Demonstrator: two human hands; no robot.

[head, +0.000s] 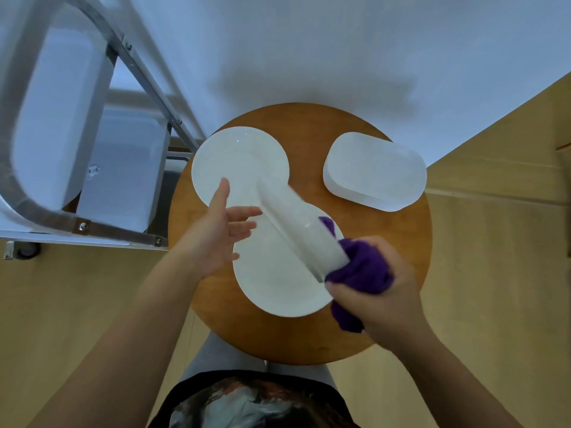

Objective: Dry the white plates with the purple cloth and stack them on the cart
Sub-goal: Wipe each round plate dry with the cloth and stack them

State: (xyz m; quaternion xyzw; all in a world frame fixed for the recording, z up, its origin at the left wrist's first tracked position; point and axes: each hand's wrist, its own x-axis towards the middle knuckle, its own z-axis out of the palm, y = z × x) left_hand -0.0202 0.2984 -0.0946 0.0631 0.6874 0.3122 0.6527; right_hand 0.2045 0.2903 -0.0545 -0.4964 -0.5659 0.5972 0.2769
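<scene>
So there's a round wooden worktop with two round white plates lying flat on it, the far plate toward the left and the near plate closer to the person, both plain glossy white with a shallow rim. A third plate, the held plate, is tipped up on edge above them, so you mostly see its blurred underside and rim. The right hand has its fingers curled around a bunched-up purple cloth, fuzzy and deep violet, pressed against the held plate's lower edge. The left hand has its fingers spread open beside that plate. A stack of rounded rectangular white dishes sits on the worktop's right. The metal-framed cart stands at left, holding similar white dishes.
</scene>
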